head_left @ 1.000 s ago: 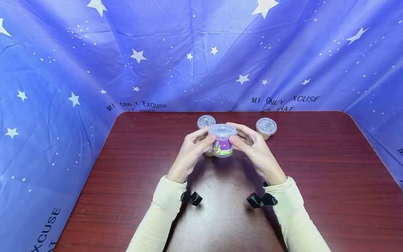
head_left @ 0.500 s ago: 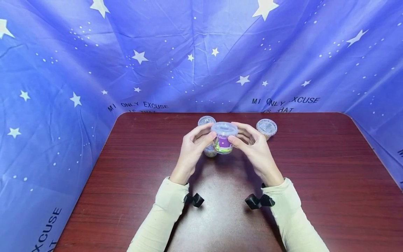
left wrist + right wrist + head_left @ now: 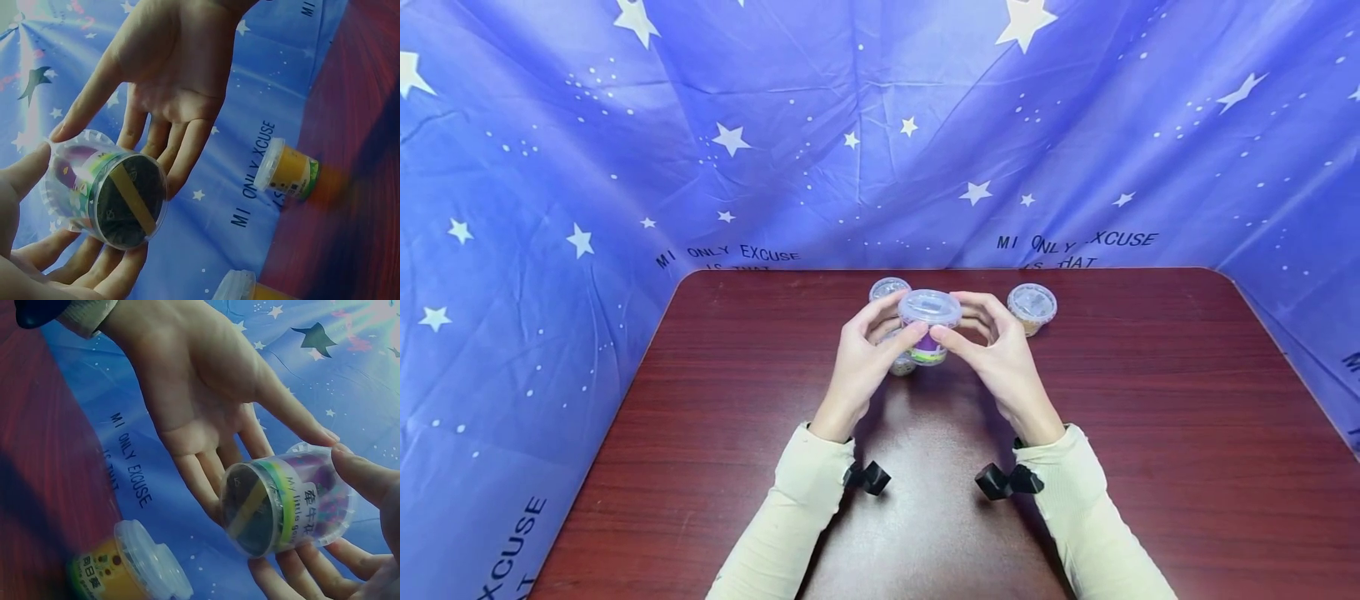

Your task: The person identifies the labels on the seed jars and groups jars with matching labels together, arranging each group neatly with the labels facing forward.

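A clear plastic cup with a lid is held up above the table, its lid tilted towards me. It has a purple and green label; its base is dark with a yellow strip. My left hand grips the cup's left side, thumb in front and fingers behind. On the other side my right hand grips it likewise. The two thumbs nearly meet on the front, covering much of the label. A second lidded cup on the table is partly hidden behind the held cup.
Another lidded cup stands farther back, partly covered by the left hand. To the right stands a lidded cup with tan contents. The red-brown wooden table ends at a blue star-patterned cloth.
Between my hands, the held cup has tilted, so its lid shows more and its label less. The thumbs have come closer together, and the wrists have drawn slightly inward.
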Demonstrator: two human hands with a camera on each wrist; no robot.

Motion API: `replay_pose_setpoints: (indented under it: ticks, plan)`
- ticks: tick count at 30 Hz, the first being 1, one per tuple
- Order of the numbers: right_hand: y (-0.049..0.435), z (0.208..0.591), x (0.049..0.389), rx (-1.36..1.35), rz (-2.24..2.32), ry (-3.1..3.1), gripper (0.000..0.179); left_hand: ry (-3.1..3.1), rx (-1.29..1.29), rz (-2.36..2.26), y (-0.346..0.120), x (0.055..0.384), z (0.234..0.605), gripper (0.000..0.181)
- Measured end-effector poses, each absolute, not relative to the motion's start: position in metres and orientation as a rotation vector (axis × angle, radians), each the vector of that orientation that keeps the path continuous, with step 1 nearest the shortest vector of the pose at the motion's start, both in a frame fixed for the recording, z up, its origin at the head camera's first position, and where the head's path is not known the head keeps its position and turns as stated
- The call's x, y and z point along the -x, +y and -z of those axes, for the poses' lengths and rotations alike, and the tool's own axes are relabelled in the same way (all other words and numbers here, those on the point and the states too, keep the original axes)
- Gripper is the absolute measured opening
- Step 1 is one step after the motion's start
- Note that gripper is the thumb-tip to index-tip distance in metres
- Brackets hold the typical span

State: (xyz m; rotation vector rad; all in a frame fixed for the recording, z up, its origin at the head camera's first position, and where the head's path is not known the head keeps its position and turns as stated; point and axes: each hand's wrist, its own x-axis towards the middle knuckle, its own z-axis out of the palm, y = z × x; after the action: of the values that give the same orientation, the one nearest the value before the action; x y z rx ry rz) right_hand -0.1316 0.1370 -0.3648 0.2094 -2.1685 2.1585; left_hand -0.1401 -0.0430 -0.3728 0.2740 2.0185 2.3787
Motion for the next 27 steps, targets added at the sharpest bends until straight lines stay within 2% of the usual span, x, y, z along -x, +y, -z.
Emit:
replay_pose_setpoints:
  ticks: [12,19,27]
  plan:
    - [0.1464,0.3616,0.1315,-0.297,-2.267,-2.209,0.044,1.907,-0.381,-2.361,-0.0511,0.1413,0.3765,0.046]
    - [0.1469,0.3589,0.1306,-0.356,-2.273,-2.232,0.049,1.855,-0.469,-2.325,-0.0529,0.1406,0.3769,0.045]
    - [0.1435,0.3615,0.1311,-0.247,-2.123,-2.184,0.051,1.979,-0.438,-2.330,-0.0489,0.1412,0.3763,0.046]
